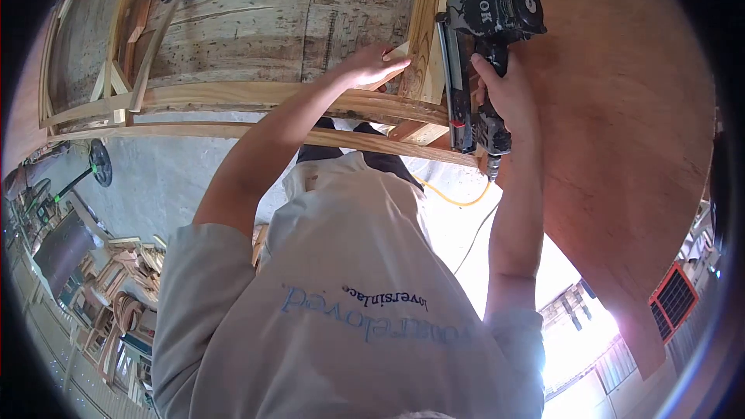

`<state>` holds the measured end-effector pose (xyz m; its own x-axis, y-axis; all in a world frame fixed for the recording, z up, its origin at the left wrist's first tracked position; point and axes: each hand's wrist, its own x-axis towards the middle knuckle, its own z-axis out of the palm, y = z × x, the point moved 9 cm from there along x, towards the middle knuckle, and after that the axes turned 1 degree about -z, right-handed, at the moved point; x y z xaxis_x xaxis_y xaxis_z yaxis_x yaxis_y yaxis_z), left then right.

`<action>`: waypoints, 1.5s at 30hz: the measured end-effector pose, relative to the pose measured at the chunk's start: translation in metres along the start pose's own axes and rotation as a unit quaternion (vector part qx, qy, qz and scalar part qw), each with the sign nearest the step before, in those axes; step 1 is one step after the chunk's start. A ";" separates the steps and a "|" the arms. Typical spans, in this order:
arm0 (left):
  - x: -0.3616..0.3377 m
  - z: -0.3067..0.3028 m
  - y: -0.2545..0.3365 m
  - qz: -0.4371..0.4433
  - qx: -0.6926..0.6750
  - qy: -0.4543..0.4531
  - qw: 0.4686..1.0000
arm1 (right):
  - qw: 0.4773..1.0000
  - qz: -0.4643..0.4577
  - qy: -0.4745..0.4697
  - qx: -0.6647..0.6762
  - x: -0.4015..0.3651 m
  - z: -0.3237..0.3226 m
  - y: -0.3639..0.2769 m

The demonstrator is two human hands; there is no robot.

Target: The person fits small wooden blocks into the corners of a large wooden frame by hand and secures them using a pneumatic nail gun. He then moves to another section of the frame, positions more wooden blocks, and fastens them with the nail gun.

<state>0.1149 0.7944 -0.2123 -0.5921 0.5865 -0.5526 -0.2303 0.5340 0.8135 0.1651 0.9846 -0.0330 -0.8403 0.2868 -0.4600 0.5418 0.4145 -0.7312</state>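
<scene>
My right hand is wrapped around the grip of a black pneumatic nail gun marked JOK. The nail gun stands alongside a lengthwise wooden beam, near the corner of a timber frame. My left hand reaches over the front rail and grips a small wood block against the beam's left side. Its fingers partly hide the block. An air hose fitting hangs from the bottom of the nail gun.
A hammer leans on the frame's left part, over a worn plywood panel. A large reddish-brown board extends on the right. Wood offcuts are piled at the lower left. A yellow hose runs across the floor.
</scene>
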 end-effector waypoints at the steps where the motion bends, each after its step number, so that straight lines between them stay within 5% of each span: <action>1: -0.004 0.001 0.003 0.002 -0.003 0.000 1.000 | 1.000 0.003 0.012 -0.022 -0.001 -0.003 -0.001; 5: -0.009 -0.006 0.012 0.006 0.062 0.020 0.998 | 0.969 -0.101 0.122 -0.187 0.006 -0.030 0.002; 7: -0.006 -0.005 0.007 0.001 0.070 0.016 0.997 | 0.934 -0.091 0.170 -0.299 0.010 -0.046 0.000; 13: -0.013 -0.003 0.017 0.033 0.103 -0.006 0.994 | 0.927 0.027 0.255 -0.273 0.056 -0.076 0.054; 17: -0.012 -0.005 0.012 0.049 0.097 0.044 0.993 | 0.952 -0.008 0.205 -0.228 0.083 -0.081 0.043; 18: -0.020 -0.007 0.016 0.017 0.100 0.011 0.995 | 0.943 -0.055 0.179 -0.276 0.074 -0.065 -0.007; 20: -0.009 -0.001 0.005 0.036 0.090 0.042 0.994 | 0.865 -0.206 0.154 -0.431 0.087 -0.048 -0.069; 23: -0.005 0.000 0.002 0.031 0.077 0.044 0.996 | 0.827 -0.115 0.033 -0.550 0.094 0.011 -0.154; 26: -0.013 -0.004 0.006 0.030 0.110 0.063 0.992 | 0.729 -0.168 -0.038 -0.662 0.100 0.078 -0.209; 28: -0.013 -0.004 0.005 0.021 0.108 0.062 0.992 | 0.634 -0.249 -0.082 -0.727 0.109 0.118 -0.219; 34: -0.022 -0.008 0.011 0.008 0.088 0.055 0.995 | 0.482 -0.301 -0.200 -0.798 0.108 0.193 -0.208; 45: -0.036 -0.016 0.015 0.012 0.081 0.031 0.996 | 0.435 -0.342 -0.235 -0.799 0.108 0.226 -0.188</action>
<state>0.1206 0.7719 -0.1773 -0.6435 0.5648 -0.5167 -0.0898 0.6146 0.7837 -0.0319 0.7423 -0.0596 -0.5238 -0.4274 -0.7368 -0.8319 0.4429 0.3344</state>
